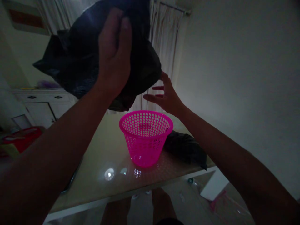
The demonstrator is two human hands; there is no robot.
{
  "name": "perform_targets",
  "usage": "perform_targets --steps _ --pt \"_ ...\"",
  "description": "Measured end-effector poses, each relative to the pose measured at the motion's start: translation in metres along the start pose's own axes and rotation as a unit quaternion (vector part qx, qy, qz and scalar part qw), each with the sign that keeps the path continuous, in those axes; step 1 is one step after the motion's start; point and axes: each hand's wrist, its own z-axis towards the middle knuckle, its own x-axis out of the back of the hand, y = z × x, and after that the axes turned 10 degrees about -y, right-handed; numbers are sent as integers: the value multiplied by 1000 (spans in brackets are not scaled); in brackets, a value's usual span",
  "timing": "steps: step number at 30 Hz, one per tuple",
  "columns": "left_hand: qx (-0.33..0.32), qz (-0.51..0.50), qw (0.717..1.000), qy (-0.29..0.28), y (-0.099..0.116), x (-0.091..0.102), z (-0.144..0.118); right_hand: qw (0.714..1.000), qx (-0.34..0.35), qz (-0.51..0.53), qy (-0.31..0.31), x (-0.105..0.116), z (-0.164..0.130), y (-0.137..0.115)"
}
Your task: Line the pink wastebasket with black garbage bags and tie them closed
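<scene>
A black plastic bag [79, 59] is held up in the air by my left hand [114, 56], whose fingers are closed on its film. My right hand [166, 93] is by the bag's lower right side, fingers spread, the upper ones at its edge; whether they press on it I cannot tell. Below both hands a bright pink perforated plastic basket [145, 151] stands upright on the glossy table [98, 168]. Nothing shows inside the basket through its holes. A second black plastic bag [185, 148] lies crumpled just right of the basket, partly behind it.
A dark flat object [72, 178] lies at the table's left edge, partly behind my left forearm. Further left are a red bag [23, 137] and a white cabinet [38, 107]. Curtains [165, 37] hang behind, and a wall [241, 68] rises on the right.
</scene>
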Motion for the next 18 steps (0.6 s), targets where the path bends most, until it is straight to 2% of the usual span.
perform_targets --steps 3,5,8,11,13,15,18 --pt "60 -25 992 -106 29 -6 -3 997 -8 14 70 -9 7 -1" --pt "80 -21 985 -148 38 -4 -13 994 -36 22 98 -10 1 4" --pt "82 -34 985 -151 38 -6 -26 992 -69 38 95 -13 -15 11" --pt "100 -83 983 -126 38 -21 -33 994 -73 32 70 -20 -24 18" --pt "110 -111 978 -140 43 -33 -35 994 -77 29 71 -22 -26 22" --pt "103 -119 972 -173 51 -41 -36 991 -86 24 101 -20 -27 25" --pt "88 -134 964 -213 57 -40 -37 977 -95 -8 190 -9 -37 27"
